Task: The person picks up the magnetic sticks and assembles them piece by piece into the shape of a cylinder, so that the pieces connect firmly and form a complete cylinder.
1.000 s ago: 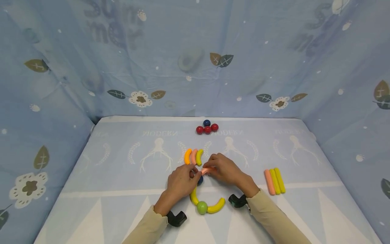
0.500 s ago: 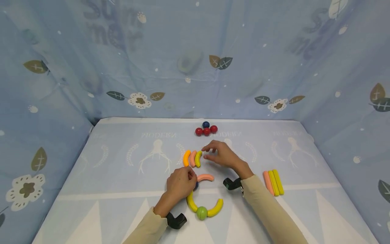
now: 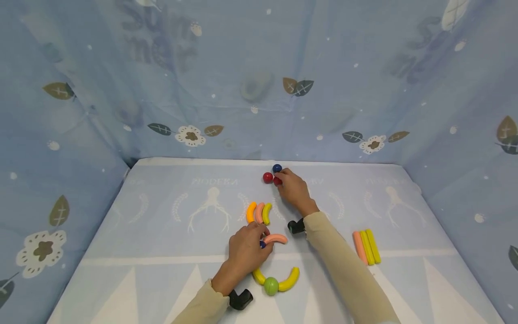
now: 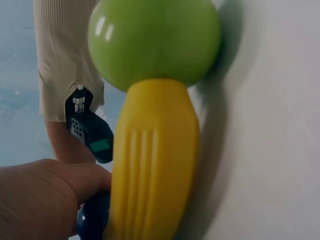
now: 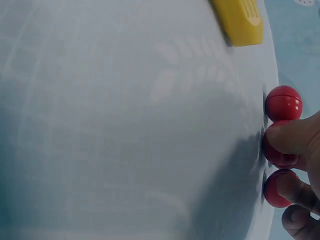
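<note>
My left hand (image 3: 248, 245) pinches a small dark blue ball (image 3: 262, 244), with its fingers curled about it. A pink curved stick (image 3: 276, 238) runs right from that ball. Below them, two yellow curved sticks (image 3: 289, 280) meet a green ball (image 3: 271, 286), the left one partly behind my hand. At the back, my right hand (image 3: 294, 189) grips a red ball (image 3: 277, 181); in the right wrist view its thumb lies across the middle red ball (image 5: 280, 155). Red balls sit on either side, the lower one (image 5: 276, 189) near my other fingers. Another blue ball (image 3: 277, 168) lies behind.
Orange, pink and yellow-green curved sticks (image 3: 259, 213) lie side by side just beyond my left hand. One pink and two yellow straight sticks (image 3: 366, 247) are at the right. Patterned cloth covers the table (image 3: 162, 243), and a blue curtain (image 3: 226, 81) hangs behind.
My right hand has let go of the pink curved stick and moved up to the red balls. My left hand stays by the front blue ball.
</note>
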`<control>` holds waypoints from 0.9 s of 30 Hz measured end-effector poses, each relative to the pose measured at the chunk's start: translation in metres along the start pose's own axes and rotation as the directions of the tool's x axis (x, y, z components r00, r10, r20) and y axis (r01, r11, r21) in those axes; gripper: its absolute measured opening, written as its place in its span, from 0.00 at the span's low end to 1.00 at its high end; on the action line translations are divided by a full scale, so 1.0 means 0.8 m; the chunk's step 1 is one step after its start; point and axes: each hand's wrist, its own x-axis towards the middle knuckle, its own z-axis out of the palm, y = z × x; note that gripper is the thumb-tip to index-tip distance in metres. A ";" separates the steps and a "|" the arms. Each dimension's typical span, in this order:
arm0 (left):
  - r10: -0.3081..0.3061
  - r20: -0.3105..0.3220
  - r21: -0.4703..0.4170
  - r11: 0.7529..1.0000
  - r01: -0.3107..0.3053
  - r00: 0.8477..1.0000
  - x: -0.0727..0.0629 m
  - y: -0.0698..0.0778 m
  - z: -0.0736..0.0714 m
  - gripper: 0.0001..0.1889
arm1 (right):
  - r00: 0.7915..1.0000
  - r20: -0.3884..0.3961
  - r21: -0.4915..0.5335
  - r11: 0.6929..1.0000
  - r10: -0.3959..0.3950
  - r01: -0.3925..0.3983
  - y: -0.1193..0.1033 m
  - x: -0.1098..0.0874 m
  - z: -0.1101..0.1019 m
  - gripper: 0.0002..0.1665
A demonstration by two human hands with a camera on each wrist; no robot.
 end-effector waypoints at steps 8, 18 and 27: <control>-0.033 0.051 0.027 0.999 0.031 0.998 0.004 0.002 0.000 0.08 | 0.999 0.013 0.147 0.989 0.034 -0.036 0.007 -0.029 -0.005 0.23; -0.034 0.005 0.045 0.998 0.033 0.999 0.001 0.000 -0.001 0.07 | 0.993 -0.037 0.571 0.813 -0.113 0.114 0.021 -0.099 -0.016 0.24; -0.049 0.042 0.013 0.999 0.049 0.998 0.004 -0.001 -0.001 0.08 | 0.995 0.013 0.698 0.714 -0.095 0.059 0.019 -0.149 -0.023 0.26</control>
